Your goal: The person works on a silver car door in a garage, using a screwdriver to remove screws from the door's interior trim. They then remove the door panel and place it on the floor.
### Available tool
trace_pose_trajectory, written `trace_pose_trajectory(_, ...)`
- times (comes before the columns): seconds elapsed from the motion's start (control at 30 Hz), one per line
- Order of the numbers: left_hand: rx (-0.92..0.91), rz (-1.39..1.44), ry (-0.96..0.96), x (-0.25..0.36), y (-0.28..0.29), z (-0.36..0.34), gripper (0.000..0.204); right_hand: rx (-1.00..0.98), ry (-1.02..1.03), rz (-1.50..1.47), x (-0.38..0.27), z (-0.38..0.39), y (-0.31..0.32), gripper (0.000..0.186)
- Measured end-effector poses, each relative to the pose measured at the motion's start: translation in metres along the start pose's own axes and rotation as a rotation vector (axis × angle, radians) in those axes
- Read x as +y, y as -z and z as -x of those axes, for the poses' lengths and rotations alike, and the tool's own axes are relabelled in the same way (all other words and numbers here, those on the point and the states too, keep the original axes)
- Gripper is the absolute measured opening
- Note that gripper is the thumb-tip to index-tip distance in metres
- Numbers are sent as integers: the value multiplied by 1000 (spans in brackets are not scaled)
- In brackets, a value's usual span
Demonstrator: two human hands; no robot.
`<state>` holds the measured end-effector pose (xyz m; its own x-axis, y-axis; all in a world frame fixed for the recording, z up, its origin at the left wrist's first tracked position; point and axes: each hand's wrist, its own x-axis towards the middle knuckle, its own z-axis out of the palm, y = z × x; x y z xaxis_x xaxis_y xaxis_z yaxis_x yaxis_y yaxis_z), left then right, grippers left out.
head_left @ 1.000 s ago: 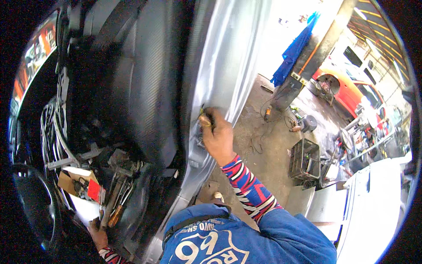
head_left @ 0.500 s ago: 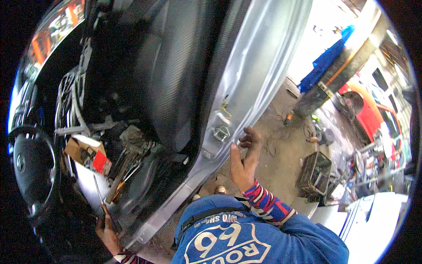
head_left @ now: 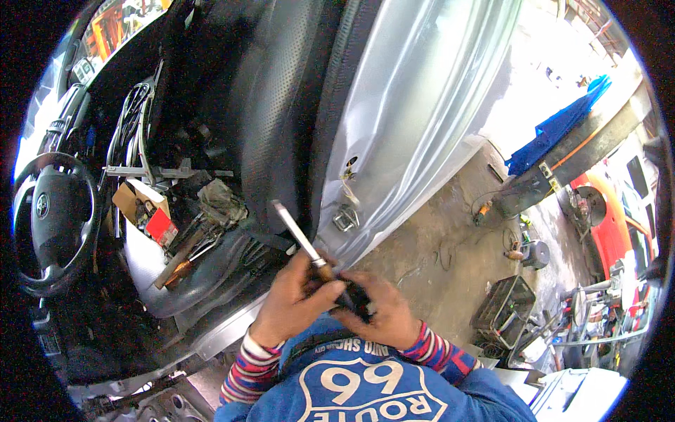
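Both my hands meet in front of my chest around a screwdriver point(head_left: 301, 235), its bright metal shaft pointing up and away to the left. My left hand point(head_left: 292, 302) grips it just below the shaft, near a brownish part. Around the dark lower end, my right hand point(head_left: 387, 309) is closed, with some fingers hidden behind it. Just beyond the hands is the silver car door frame point(head_left: 239, 327). A metal latch point(head_left: 345, 218) sits on the silver pillar, with loose wires at a hole above it.
Inside the car, an opened cardboard box point(head_left: 130, 200) and several tools point(head_left: 179, 267) lie on the dark seat. The steering wheel point(head_left: 53, 225) is at the far left. A black crate point(head_left: 503, 313) stands on the floor to the right, with a red car point(head_left: 610, 225) beyond.
My left hand has come from the seat at lower left to my chest with the screwdriver. My right hand has left the door pillar and closed on the screwdriver too. The view has shifted.
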<state>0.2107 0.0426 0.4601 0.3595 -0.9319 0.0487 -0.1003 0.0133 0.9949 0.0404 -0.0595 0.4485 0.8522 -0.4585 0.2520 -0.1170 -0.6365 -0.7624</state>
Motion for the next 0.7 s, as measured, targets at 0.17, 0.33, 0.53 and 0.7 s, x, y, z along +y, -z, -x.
trace_pose_trajectory(0.17,-26,212,111,4,-48,-48,24,210,-147,73,13,36,39,49)
trace_pose_trajectory(0.33,-42,223,171,3,-63,-84,32,359,-220,73,15,51,56,44)
trace_pose_trajectory(0.53,102,341,187,6,-65,-99,30,397,-169,114,20,38,68,43)
trace_pose_trajectory(0.7,133,357,226,6,-63,-103,29,424,-121,135,26,30,72,41)
